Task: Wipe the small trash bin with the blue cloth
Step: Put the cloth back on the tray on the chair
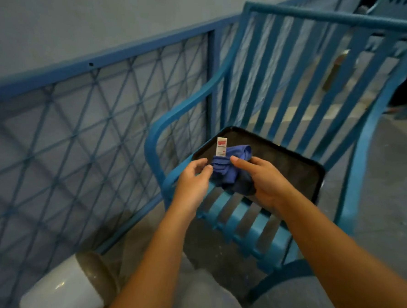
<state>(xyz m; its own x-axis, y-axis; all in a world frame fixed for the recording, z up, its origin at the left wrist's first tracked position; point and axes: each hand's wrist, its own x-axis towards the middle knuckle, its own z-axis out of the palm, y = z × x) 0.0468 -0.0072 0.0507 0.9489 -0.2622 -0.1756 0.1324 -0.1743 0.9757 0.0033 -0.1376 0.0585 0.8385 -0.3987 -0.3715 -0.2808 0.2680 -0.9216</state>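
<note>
One blue cloth (225, 174) held in right grip (263, 181), left grip (192, 178) loosely open beside it, white tag (222, 146) illegible

Left hand (193, 178) hovers loosely curled, right hand (264, 178) grips (2 forearms outstretched).

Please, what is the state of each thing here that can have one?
Blue slatted metal chair: upright, flat black tray on its seat.
Crumpled blue cloth with white tag: bunched, held over the chair seat.
Right hand: grips the cloth.
Left hand: loosely curled at the cloth's edge; grip unclear.
Small white trash bin: on the ground, untouched.
</note>
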